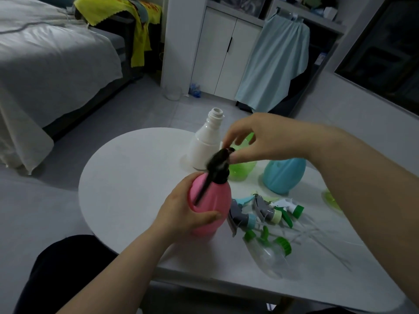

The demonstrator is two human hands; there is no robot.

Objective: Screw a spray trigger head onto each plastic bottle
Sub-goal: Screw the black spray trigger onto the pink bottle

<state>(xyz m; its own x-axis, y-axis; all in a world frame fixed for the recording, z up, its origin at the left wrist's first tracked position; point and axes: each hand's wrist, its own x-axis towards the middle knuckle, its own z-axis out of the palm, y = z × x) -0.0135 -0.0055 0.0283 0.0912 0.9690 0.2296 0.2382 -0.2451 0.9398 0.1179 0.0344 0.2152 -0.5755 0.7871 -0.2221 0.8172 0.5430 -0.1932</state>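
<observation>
Pink plastic bottle [210,205]: upright near the middle of the round white table [136,177], with a black trigger head [218,164] seated on its neck and the lever hanging down at 7 o'clock (head motion-blurred).
Left hand [186,211]: wrapped around the pink bottle's body from 8 o'clock, thumb lying across the front.
Right hand [256,137]: reaches in from 2 o'clock, thumb and fingertips closed on the top of the black trigger head.
White bottle [204,146]: upright at 12 o'clock of the pink bottle, neck uncapped.
Green bottle [242,168]: at 1 o'clock, largely hidden behind the right hand.
Blue bottle [283,175]: at 2 o'clock, top hidden by the right forearm.
Loose trigger heads [265,214]: heaped at 3 o'clock, with grey, blue, pale green and green collars, their thin dip tubes trailing toward 4 o'clock.
Clear bottle [269,254]: lying on its side at 5 o'clock, with a green trigger head at its neck.
Beyond the table: bed [56,64] at 10 o'clock, white cabinet [217,53] at 12 o'clock with a teal cloth [276,64] hanging just beside it.
</observation>
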